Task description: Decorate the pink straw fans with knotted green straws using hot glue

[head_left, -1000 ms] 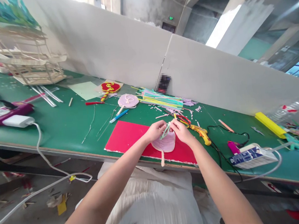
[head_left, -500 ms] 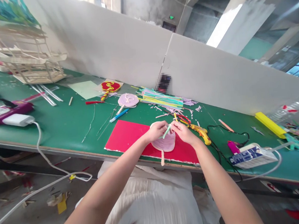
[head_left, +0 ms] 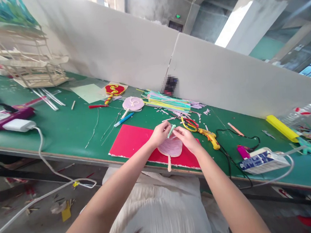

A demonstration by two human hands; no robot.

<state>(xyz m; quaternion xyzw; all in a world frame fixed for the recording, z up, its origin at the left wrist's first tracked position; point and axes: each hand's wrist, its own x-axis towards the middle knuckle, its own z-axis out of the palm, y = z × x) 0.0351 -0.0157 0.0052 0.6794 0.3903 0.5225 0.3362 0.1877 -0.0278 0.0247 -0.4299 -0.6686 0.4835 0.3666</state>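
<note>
A short mint-green pipe cleaner (head_left: pixel 171 130), which looks bent or doubled at its top, is pinched between my two hands. My left hand (head_left: pixel 159 133) has its fingers closed at the strip's left side. From the right, my right hand (head_left: pixel 185 137) grips it with thumb and fingertips. Just beneath them lies a lilac round fan (head_left: pixel 171 148) with a pale handle pointing toward me; its upper part is hidden by my hands. The fan rests on a red board (head_left: pixel 130 137), its handle reaching past the near edge.
Behind the board are a bundle of coloured pipe cleaners (head_left: pixel 167 102), scissors (head_left: pixel 191 123), a second lilac fan (head_left: pixel 133 103) and a blue pen (head_left: pixel 124 120). A yellow glue gun (head_left: pixel 209 138) with a black cord lies at right, near a white-blue box (head_left: pixel 264 161). A power strip (head_left: pixel 7 116) stands left.
The green pipe cleaner has tilted and now shows a bend at its top. My right hand has shifted slightly left and down; my left hand has turned a little.
</note>
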